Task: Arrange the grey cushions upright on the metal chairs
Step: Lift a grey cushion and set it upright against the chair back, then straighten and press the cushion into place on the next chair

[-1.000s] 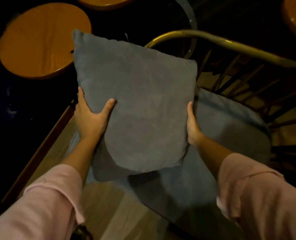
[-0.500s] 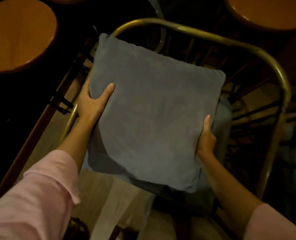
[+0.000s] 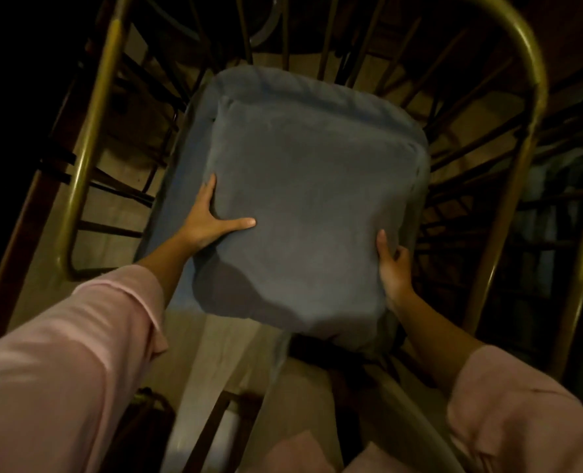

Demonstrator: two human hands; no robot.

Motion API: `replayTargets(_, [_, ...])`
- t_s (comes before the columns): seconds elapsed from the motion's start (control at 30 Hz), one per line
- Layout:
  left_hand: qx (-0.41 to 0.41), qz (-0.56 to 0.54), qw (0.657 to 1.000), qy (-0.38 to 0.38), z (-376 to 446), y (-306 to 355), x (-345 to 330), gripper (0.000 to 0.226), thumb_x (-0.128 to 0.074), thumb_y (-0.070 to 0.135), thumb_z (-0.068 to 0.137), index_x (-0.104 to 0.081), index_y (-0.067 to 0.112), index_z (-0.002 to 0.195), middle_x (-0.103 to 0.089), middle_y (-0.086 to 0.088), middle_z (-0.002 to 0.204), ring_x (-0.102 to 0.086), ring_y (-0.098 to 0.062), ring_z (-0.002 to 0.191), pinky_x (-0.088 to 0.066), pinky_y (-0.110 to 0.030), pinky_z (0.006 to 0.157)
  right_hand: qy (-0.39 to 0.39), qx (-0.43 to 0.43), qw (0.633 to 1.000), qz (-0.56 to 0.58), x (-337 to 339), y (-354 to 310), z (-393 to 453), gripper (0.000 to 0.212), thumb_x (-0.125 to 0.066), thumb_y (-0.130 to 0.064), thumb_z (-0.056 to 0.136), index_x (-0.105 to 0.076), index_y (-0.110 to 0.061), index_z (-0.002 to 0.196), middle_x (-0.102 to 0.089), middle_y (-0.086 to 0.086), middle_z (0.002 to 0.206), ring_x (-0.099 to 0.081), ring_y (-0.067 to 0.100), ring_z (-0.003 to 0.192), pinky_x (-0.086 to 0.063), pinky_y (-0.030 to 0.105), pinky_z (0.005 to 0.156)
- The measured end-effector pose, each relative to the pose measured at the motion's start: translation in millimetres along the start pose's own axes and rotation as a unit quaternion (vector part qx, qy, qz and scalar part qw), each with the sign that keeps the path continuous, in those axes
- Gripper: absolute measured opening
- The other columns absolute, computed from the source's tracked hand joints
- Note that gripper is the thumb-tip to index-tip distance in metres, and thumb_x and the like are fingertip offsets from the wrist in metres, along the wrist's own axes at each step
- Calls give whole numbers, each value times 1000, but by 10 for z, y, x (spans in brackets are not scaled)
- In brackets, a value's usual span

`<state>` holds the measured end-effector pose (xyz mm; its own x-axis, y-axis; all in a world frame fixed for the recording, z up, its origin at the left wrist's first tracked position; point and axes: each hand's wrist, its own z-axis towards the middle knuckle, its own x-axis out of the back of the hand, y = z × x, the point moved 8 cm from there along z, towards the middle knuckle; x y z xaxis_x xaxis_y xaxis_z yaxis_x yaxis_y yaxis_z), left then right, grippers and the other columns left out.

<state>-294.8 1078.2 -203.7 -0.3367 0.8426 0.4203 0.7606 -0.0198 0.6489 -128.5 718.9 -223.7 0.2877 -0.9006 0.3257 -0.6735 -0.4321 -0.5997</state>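
Since the earlier picture, both hands have carried the grey cushion lower and deeper into the metal chair, and the round wooden seats are no longer in view. Now the cushion lies over the grey seat pad, with its far edge close to the chair back.

To do this step well, the person should tip the far edge up so it leans on the back bars, and press the near edge down on the pad. That way it should stand and not slide flat.

Both arms reach forward and down in pink sleeves. The left hand lies on the cushion's left side, thumb spread out on top and fingers tucked along the edge. The right hand pinches the right edge, thumb on top and fingers curled under. It is dark, so maybe the cushion already touches the back, but that is hard to tell.
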Motion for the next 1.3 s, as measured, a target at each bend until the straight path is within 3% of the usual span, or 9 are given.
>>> replayTargets(0.23, [-4,86,996,6,109,-13,-46,133,-79,72,50,2,45,151,5,4,166,6,-27,153,-9,-61,120,-25,-10,999,-36,-6,-38,86,88,-65,-72,77,-53,-10,137,-60,8,138,-60,31,124,-49,48,106])
replayTargets(0.33, [0,43,999,28,114,116,-42,116,-84,57,61,-15,41,152,-1,-2,166,-1,-29,153,-16,-58,121,-30,20,999,-37,125,-153,60,73,-68,-65,80,-59,-4,119,-67,9,120,-65,28,113,-52,46,102])
replayTargets(0.5, [-62,4,993,97,-142,744,-295,86,-83,36,73,-42,14,145,-36,-15,153,-34,-30,143,-35,-46,115,5,124,992,-16,579,-728,-235,76,-63,-47,93,-27,-15,152,-57,2,129,-58,17,113,-49,37,97])
replayTargets(0.6, [-86,-24,991,100,-457,1408,-766,73,-80,26,79,-46,5,139,-47,-18,144,-46,-30,134,-39,-41,112,17,216,976,-15,1169,-1100,-505,72,-67,-42,91,-33,-15,148,-59,9,130,-63,21,106,-53,39,88])
replayTargets(0.73, [-123,-18,991,48,-928,2208,-1629,51,-74,22,85,-56,5,129,-60,-23,126,-60,-35,115,-49,-45,100,50,306,948,-75,2190,-1453,-813,65,-70,-20,92,-38,-8,148,-54,2,127,-56,15,113,-47,22,92])
replayTargets(0.93, [-186,11,980,-70,-1759,3270,-3275,42,-68,17,90,-57,1,127,-63,-20,123,-61,-28,111,-48,-32,92,180,290,924,-173,4221,-1271,-721,70,-73,-31,89,-42,-4,145,-53,20,142,-49,36,133,-41,49,110])
replayTargets(1.07, [-158,-24,979,-123,-2233,3644,-4314,52,-68,20,90,-49,-1,134,-59,-23,130,-61,-35,115,-50,-42,94,238,229,912,-244,5383,-912,-540,73,-70,-37,91,-41,0,146,-47,23,147,-39,45,140,-36,60,111])
replayTargets(1.2, [-78,-141,970,-184,-2533,3723,-5157,58,-77,28,82,-57,-3,126,-61,-28,129,-60,-42,117,-53,-47,93,235,189,928,-220,6260,-615,-246,79,-68,-43,92,-34,-2,151,-41,21,154,-36,42,143,-34,56,114])
replayTargets(1.3, [-6,-218,961,-171,-2403,3515,-5602,127,-92,65,27,-54,7,134,-61,-13,135,-61,-33,118,-50,-52,100,196,144,955,-171,6798,-287,237,97,-66,-67,82,-31,-12,154,-39,11,158,-38,36,144,-37,55,114])
